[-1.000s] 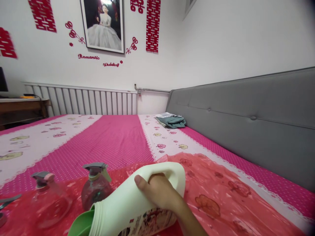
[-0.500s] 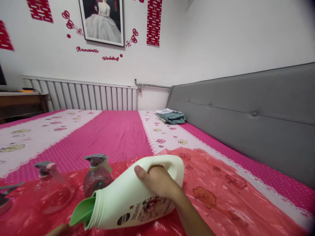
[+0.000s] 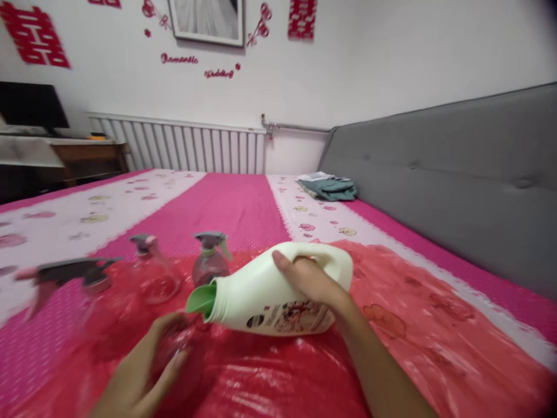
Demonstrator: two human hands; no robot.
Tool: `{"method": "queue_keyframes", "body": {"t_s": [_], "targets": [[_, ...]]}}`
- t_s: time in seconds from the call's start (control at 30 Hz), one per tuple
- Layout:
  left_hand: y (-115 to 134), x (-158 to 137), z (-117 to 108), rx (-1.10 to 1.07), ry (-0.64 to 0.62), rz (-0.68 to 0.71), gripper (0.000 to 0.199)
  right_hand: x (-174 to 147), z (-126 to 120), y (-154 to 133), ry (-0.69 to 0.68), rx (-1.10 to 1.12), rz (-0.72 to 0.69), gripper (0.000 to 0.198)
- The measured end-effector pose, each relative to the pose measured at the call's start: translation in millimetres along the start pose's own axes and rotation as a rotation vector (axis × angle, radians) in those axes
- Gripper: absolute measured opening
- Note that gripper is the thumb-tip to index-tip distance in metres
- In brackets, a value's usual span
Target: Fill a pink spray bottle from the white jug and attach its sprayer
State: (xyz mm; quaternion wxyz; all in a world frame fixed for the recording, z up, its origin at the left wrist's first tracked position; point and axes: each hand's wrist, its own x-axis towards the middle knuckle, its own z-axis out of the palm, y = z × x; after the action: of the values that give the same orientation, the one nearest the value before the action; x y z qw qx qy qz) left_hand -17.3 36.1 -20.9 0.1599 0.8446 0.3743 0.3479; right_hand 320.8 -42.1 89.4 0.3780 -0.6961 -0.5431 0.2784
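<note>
My right hand (image 3: 311, 278) grips the handle of a cream-white detergent jug (image 3: 270, 302), which is tipped with its mouth to the left. A green spout (image 3: 202, 300) shows in the jug's mouth. Just below that spout, my left hand (image 3: 150, 360) curls around a clear bottle (image 3: 180, 354), blurred against the red plastic. Behind the mouth stands a clear spray bottle with a grey head (image 3: 210, 264). Another spray bottle with a grey and pink head (image 3: 152, 273) is to its left. A dark spray trigger (image 3: 65, 271) with a pink nozzle shows farther left; what lies beneath it is unclear.
Red plastic sheeting (image 3: 270, 371) covers the near part of a pink patterned bed (image 3: 235, 203). Folded clothes (image 3: 328, 187) lie by the grey headboard (image 3: 448, 157). A radiator (image 3: 183, 145) lines the far wall, with a desk and monitor (image 3: 32, 107) at left.
The view has shifted left and down, bringing the monitor and left spray trigger into fuller view. My left hand has come up below the spout with the clear bottle. The jug stays tipped.
</note>
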Motion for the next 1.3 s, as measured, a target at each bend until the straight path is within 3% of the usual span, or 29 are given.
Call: {"method": "queue_keyframes", "body": {"t_s": [0.13, 0.47, 0.93, 1.3], "targets": [[8, -1, -5, -0.093, -0.122, -0.048, 0.048, 1, 0, 5, 0.001, 0.029, 0.010, 0.095], [33, 10, -11, -0.132, -0.165, -0.050, 0.055, -4, -4, 13, 0.020, 0.059, 0.012, 0.090], [37, 6, -13, -0.189, -0.198, -0.073, 0.049, -6, 0, 19, 0.100, 0.034, 0.057, 0.094], [61, 18, -45, -0.174, -0.361, -0.185, 0.056, -9, 1, 22, 0.100, 0.009, 0.066, 0.088]]}}
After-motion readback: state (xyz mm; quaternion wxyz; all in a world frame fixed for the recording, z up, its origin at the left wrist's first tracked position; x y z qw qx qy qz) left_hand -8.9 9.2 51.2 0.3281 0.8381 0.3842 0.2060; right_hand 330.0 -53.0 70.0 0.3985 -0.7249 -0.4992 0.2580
